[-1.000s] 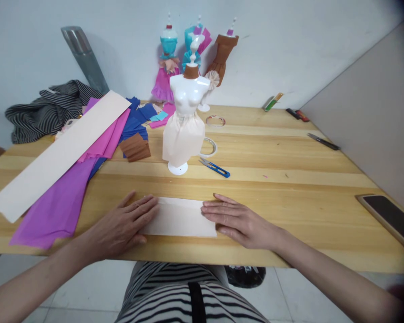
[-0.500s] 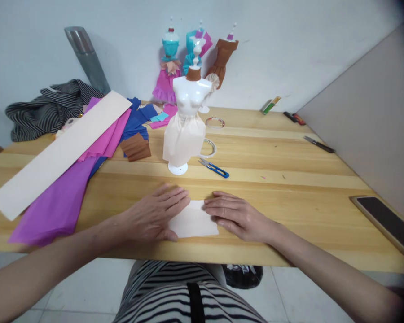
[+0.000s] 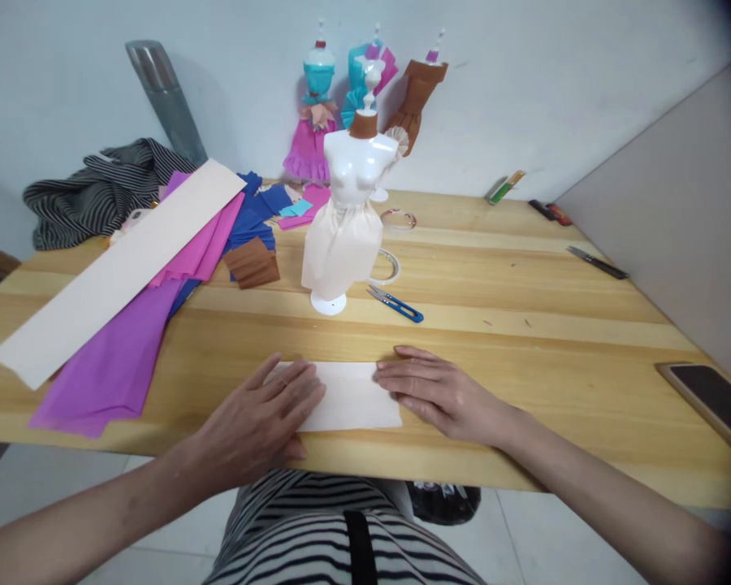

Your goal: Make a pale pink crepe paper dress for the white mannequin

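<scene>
A pale cream strip of crepe-like paper (image 3: 350,398) lies flat on the table near its front edge. My left hand (image 3: 261,414) rests over the strip's left end, fingers stretched out and covering that end. On the right end lie the fingertips of my right hand (image 3: 442,394), the fingers extended and flat. Just beyond the strip stands a white mini dress form (image 3: 356,175) with a brown collar and a gathered cream skirt (image 3: 343,248). To its right are blue thread snips (image 3: 395,304) and a roll of white tape (image 3: 387,266).
At left, a long cream strip (image 3: 115,276) lies across purple paper (image 3: 110,366) and pink sheets. Brown pieces (image 3: 253,262) sit beside them. Dressed mini forms stand at the wall. Black snips (image 3: 597,262) and a phone (image 3: 712,402) are on the right.
My left hand has slid left along the paper, uncovering more of its middle. My right hand stays on the right end. The whole view has shifted slightly.
</scene>
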Demonstrator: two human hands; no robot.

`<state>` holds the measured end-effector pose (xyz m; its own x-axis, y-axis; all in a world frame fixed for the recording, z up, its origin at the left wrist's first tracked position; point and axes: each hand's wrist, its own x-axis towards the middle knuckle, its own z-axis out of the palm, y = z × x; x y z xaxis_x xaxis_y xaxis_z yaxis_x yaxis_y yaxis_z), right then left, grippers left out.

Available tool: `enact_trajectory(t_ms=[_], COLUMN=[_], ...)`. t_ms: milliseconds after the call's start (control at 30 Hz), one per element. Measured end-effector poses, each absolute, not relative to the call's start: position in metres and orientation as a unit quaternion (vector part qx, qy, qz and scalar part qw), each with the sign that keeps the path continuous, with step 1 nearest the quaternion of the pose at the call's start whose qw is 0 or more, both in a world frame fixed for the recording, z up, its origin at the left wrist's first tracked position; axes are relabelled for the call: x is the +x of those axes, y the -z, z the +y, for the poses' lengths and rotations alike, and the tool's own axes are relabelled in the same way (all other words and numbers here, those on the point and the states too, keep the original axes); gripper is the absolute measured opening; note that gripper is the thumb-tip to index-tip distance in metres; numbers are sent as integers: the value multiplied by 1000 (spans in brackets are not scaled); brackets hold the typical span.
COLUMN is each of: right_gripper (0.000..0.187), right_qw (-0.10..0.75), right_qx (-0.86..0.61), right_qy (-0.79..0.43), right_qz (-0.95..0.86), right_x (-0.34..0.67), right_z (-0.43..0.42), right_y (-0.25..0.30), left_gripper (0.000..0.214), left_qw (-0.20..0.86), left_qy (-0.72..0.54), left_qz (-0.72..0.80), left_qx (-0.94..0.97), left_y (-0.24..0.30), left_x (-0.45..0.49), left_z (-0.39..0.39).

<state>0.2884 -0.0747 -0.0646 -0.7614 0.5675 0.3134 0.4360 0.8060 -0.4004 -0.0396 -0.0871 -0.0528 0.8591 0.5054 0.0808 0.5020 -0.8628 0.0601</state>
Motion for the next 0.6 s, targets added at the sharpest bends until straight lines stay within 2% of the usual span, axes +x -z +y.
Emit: enact_trajectory(t_ms=[167, 333, 467, 600], right_gripper=[26, 24, 25, 20], right_qw=[226, 205, 111, 41], right_qx=[-272, -307, -325, -325], right_qy=[-135, -75, -47, -16], right_qz=[-926, -926, -938, -945], right_x=[280, 254, 228, 205], right_z=[-73, -64, -56, -53], right_y=[59, 45, 35, 33], left_gripper=[31, 27, 33, 25], left_qw=[-40, 55, 174, 197], left_qy=[-133, -193, -126, -50], left_qz=[276, 344, 400, 432], left_qx=[951, 917, 891, 878], left_y=[56, 50, 29, 24], left_x=[-49, -50, -43, -36], left_z=[-89, -73, -57, -45])
